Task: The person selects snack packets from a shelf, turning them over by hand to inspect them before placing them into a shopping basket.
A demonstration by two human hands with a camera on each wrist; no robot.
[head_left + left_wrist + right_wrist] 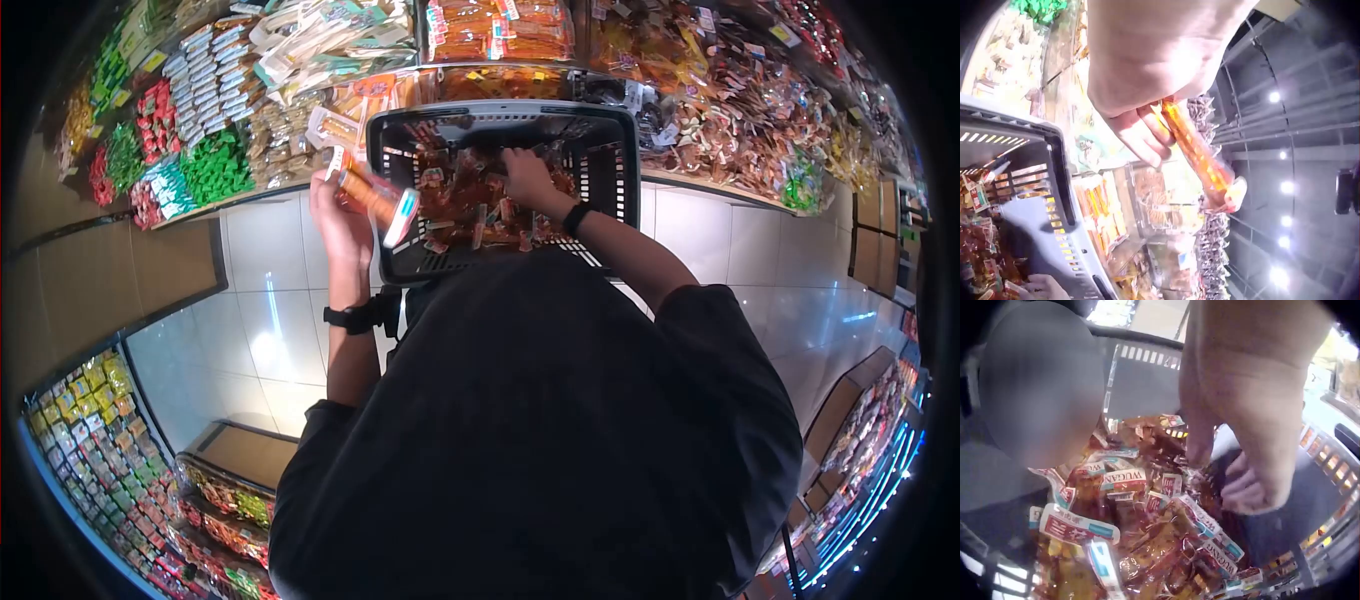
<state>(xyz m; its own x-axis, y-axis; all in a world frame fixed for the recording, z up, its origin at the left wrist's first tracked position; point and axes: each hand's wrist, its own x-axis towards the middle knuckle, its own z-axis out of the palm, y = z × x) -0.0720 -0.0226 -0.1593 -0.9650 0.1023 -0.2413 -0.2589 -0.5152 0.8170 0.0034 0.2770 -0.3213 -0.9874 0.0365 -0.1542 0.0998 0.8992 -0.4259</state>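
Observation:
My left hand (343, 225) is raised beside the left rim of a dark shopping basket (505, 110). It grips a long, clear snack packet (372, 197) with orange-brown contents, which slants out past the fingers in the left wrist view. Inside the basket, my right hand (530, 180) reaches down with bent fingers. Its fingertips are right at the heaped snack packets (1125, 481), with a gap showing between thumb and fingers. Those packets are glossy and reddish-brown, with white, red and teal labels, some reading "WUGANG". Nothing shows held in the right hand.
Beyond the basket, a display shelf holds orange packets (500, 35), silvery wrapped sticks (210, 65), green packets (215, 160) and brown packets (740, 140). Pale floor tiles (275, 290) lie beneath. More stocked shelves (95, 450) stand at lower left.

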